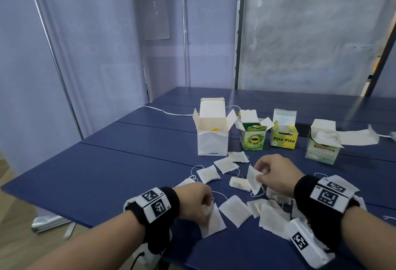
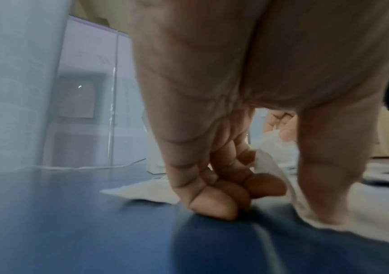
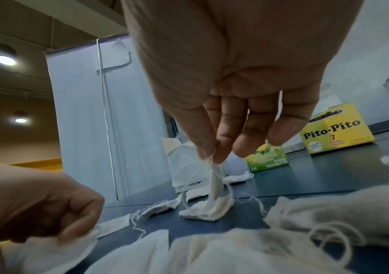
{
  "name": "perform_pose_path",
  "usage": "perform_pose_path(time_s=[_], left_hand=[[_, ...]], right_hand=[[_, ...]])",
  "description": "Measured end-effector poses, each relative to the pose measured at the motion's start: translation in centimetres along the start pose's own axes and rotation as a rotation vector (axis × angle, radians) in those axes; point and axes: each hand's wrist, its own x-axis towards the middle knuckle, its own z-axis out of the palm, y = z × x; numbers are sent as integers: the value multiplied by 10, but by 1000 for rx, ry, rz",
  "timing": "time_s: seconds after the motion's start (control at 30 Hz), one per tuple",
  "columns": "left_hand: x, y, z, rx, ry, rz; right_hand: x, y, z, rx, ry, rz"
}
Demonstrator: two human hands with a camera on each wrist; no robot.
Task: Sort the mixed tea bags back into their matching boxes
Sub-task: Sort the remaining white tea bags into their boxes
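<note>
Several white tea bags (image 1: pixel 235 209) lie scattered on the blue table (image 1: pixel 128 162) in front of four open boxes: a plain white box (image 1: pixel 212 141), a green tea box (image 1: pixel 252 139), a yellow Pito-Pito box (image 1: pixel 284 138) and a Sambong box (image 1: pixel 323 149). My right hand (image 1: pixel 260 174) pinches one tea bag (image 1: pixel 254 180) by its top edge, lifted above the pile; in the right wrist view that tea bag (image 3: pixel 216 187) hangs from thumb and forefinger. My left hand (image 1: pixel 205 205) pinches another tea bag (image 1: pixel 214 222) that still lies on the table.
A white cable (image 1: pixel 167 111) runs along the table behind the boxes. A long white paper strip (image 1: pixel 357 138) lies right of the Sambong box. Translucent screens (image 1: pixel 96 44) close off the far side. The table's left part is bare blue surface.
</note>
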Motion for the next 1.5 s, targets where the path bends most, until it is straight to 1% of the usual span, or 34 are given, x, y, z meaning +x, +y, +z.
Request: perform_pose_path(time_s=[0.03, 0.07, 0.1, 0.17, 0.23, 0.3, 0.33, 0.4, 0.47, 0.53, 0.6, 0.67, 0.77, 0.83, 0.9, 0.93, 1.0, 1.03, 1.2, 1.37, 1.5], left_hand=[[-1, -3, -3, -32, 26, 19], [-2, -6, -6, -114, 59, 27], [-3, -11, -10, -258, 85, 20], [-8, -19, -18, -642, 135, -16], [-13, -29, -27, -948, 242, -70], [-16, -43, -36, -1123, 332, -122], [-17, -49, -41, -1156, 364, -145], [-19, -62, -48, -1151, 417, -196], [-19, -73, -53, -1151, 469, -249], [-19, -83, -56, -1217, 515, -303], [-20, -90, -57, -1320, 517, -351], [-22, -99, -55, -1389, 523, -413], [-29, -104, -51, -1373, 506, -443], [-32, -109, -47, -1269, 506, -453], [-34, -114, -45, -1155, 519, -439], [-34, -117, -45, -1116, 512, -424], [-33, -119, -45, -1085, 478, -388], [-31, -119, -46, -1091, 462, -367], [-22, -111, -49, -1116, 456, -299], [-19, -107, -45, -1127, 475, -307], [-21, -104, -40, -1090, 472, -336]], right_hand=[[-1, 1, -1, -6, -7, 3], [-2, 3, -1, -21, -12, 5], [-2, 3, -1, -45, -15, 4], [-3, 3, 0, -109, -19, 0], [-4, 0, 2, -173, -12, 2], [-4, -5, 3, -245, 5, -10], [-4, -8, 4, -286, 20, -29], [-2, -16, 6, -349, 61, -95], [1, -27, 11, -329, 57, -175], [3, -41, 20, -241, -41, -246], [6, -58, 35, -159, -188, -296], [9, -76, 51, -128, -301, -344], [12, -96, 71, -202, -430, -430], [13, -100, 78, -278, -480, -458], [13, -99, 80, -285, -465, -468], [13, -97, 80, -279, -432, -478], [14, -96, 79, -273, -371, -477], [15, -97, 79, -278, -365, -468], [13, -97, 82, -327, -417, -428], [3, -86, 80, -412, -358, -504], [-5, -81, 76, -489, -357, -601]])
